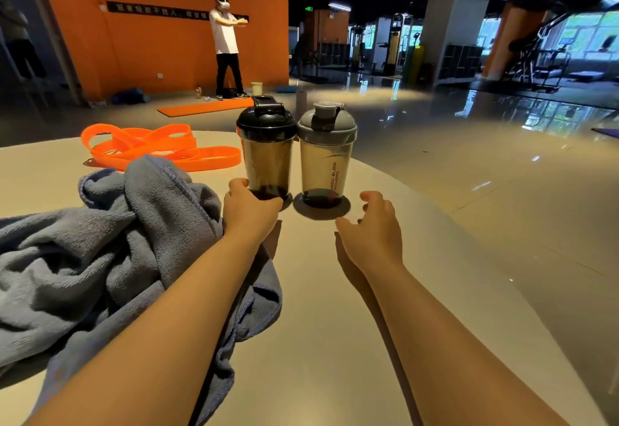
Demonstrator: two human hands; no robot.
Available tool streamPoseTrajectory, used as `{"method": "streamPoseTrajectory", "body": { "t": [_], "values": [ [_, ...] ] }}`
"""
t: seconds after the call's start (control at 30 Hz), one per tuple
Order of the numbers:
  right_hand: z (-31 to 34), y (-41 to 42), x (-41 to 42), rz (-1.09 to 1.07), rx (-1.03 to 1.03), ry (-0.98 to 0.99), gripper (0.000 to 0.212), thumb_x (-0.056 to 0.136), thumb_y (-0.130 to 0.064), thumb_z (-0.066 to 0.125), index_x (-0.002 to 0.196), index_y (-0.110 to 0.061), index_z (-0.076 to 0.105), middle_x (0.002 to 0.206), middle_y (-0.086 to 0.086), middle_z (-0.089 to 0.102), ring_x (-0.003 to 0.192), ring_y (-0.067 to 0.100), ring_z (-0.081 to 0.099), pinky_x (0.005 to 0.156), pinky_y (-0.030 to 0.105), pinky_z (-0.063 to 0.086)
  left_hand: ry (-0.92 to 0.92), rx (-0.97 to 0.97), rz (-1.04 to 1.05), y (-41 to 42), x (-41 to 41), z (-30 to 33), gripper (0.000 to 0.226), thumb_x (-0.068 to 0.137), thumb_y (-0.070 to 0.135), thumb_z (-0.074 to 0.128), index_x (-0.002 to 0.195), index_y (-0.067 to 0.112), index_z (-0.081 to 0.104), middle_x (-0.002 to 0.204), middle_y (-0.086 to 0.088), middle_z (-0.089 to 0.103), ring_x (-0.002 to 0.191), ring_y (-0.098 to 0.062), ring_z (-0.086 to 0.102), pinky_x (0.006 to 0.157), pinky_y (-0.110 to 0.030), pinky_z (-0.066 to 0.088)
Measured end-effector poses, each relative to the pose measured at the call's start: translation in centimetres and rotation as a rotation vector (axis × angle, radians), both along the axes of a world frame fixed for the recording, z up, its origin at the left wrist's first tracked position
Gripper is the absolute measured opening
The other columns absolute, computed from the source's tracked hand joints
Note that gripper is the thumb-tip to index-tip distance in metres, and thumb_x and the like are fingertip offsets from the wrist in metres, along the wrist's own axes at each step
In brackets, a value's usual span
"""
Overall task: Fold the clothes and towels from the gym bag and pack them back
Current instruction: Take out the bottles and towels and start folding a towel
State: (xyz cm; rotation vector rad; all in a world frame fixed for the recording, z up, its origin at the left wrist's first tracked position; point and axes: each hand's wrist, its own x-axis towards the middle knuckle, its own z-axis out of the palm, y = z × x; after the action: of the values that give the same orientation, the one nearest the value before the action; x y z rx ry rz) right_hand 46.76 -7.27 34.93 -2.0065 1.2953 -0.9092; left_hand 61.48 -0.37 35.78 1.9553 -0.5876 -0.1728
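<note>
Barely begun: towel (100,251) lies crumpled, unfolded on counter (335,342); left hand (249,209) grips black-lid shaker (266,151), right hand (375,228) loosely open, empty; no bag visible.

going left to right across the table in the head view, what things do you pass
grey towel → orange resistance bands → black-lidded shaker bottle, left hand at its base → grey-lidded shaker bottle → right hand, apart from it

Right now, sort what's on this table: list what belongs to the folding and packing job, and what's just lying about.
For the job:
grey towel, crumpled and unfolded

Lying about:
black-lidded bottle, left hand at its base
grey-lidded bottle
orange bands
</note>
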Motion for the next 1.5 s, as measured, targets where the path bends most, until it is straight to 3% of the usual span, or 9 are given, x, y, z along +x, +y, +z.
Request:
{"method": "streamPoseTrajectory", "body": {
  "t": [0.2,0.3,0.4,0.6,0.87,1.03,1.23,1.37,1.5],
  "values": [
    [0.4,5.2,-6.7,0.077,-0.04,0.078,0.029,0.093,-0.025,0.059,0.122,-0.021,0.055,0.132,-0.002,0.047,0.112,0.015,0.053,0.08,0.018,0.038,-0.444,0.244,-0.204,4.7,-5.9,-0.3,0.027,0.095,0.023,0.055,0.119,0.015,0.059,0.117,-0.005,0.061,0.1,-0.022,0.057,0.078,-0.027,0.04],
    [0.7,8.1,-10.8,0.093,-0.074,0.135,0.022,0.094,-0.023,0.058,0.115,-0.017,0.06,0.13,-0.001,0.05,0.109,0.015,0.053,0.081,0.017,0.037,-0.706,0.372,-0.37,7.4,-9.7,0.5,0.021,0.096,0.028,0.051,0.111,0.016,0.062,0.11,-0.003,0.062,0.094,-0.02,0.056,0.08,-0.03,0.046],
    [0.6,11.0,-15.1,0.126,-0.107,0.168,0.019,0.093,-0.022,0.058,0.112,-0.016,0.062,0.127,-0.001,0.052,0.108,0.015,0.053,0.083,0.017,0.038,-0.792,0.386,-0.48,9.8,-13.6,0.9,0.02,0.096,0.027,0.052,0.107,0.016,0.064,0.107,-0.004,0.062,0.093,-0.021,0.055,0.081,-0.034,0.048],
    [1.1,14.6,-25.5,0.14,-0.04,-0.085,0.012,0.091,-0.018,0.061,0.1,-0.026,0.061,0.104,-0.013,0.056,0.089,0.002,0.053,0.073,0.009,0.041,-0.751,0.277,-0.687,12.6,-24.3,1.9,0.013,0.093,0.025,0.057,0.102,0.021,0.065,0.102,0.005,0.065,0.083,-0.011,0.051,0.065,-0.017,0.037],
    [-5.8,13.4,-44.6,-0.316,0.132,-0.089,0.02,0.093,-0.021,0.059,0.112,-0.016,0.063,0.104,-0.004,0.061,0.093,0.013,0.057,0.082,0.028,0.047,-0.708,0.258,-1.155,8.5,-43.7,0.1,0.022,0.094,0.036,0.055,0.109,0.022,0.064,0.099,0.006,0.066,0.081,-0.009,0.055,0.061,-0.02,0.037],
    [-14.8,13.6,-54.0,-0.556,0.396,-0.075,0.033,0.087,-0.02,0.065,0.118,-0.011,0.059,0.116,0.008,0.059,0.098,0.022,0.057,0.084,0.032,0.047,-0.54,0.547,-1.296,5.0,-51.4,-9.3,0.023,0.093,0.037,0.057,0.111,0.024,0.063,0.106,0.002,0.066,0.093,-0.018,0.06,0.078,-0.03,0.048],
    [-26.5,14.6,-60.7,-0.547,0.824,0.195,0.073,0.079,-0.035,0.075,0.136,-0.006,0.041,0.13,0.012,0.051,0.118,0.029,0.051,0.089,0.032,0.04,-0.227,0.721,-1.32,1.6,-53.0,-22.8,0.013,0.092,0.031,0.059,0.104,0.028,0.062,0.098,0.004,0.066,0.072,-0.012,0.055,0.068,-0.026,0.043],
    [-36.0,15.3,-61.2,-0.523,1.084,0.342,0.109,0.059,-0.064,0.073,0.147,-0.018,0.026,0.147,0.014,0.034,0.132,0.034,0.036,0.106,0.045,0.037,0.003,0.957,-1.256,-0.4,-52.1,-32.0,0.033,0.091,0.028,0.062,0.121,0.021,0.053,0.097,0.001,0.06,0.086,-0.018,0.057,0.078,-0.028,0.045],
    [-43.5,14.5,-60.6,-0.487,1.224,0.471,0.107,0.072,-0.056,0.074,0.151,-0.025,0.01,0.155,0.011,0.012,0.14,0.036,0.021,0.109,0.046,0.029,0.216,1.155,-1.109,-0.5,-50.9,-41.8,0.057,0.088,0.032,0.067,0.136,0.016,0.041,0.123,-0.013,0.056,0.108,-0.028,0.057,0.096,-0.039,0.048]
  ]
}}
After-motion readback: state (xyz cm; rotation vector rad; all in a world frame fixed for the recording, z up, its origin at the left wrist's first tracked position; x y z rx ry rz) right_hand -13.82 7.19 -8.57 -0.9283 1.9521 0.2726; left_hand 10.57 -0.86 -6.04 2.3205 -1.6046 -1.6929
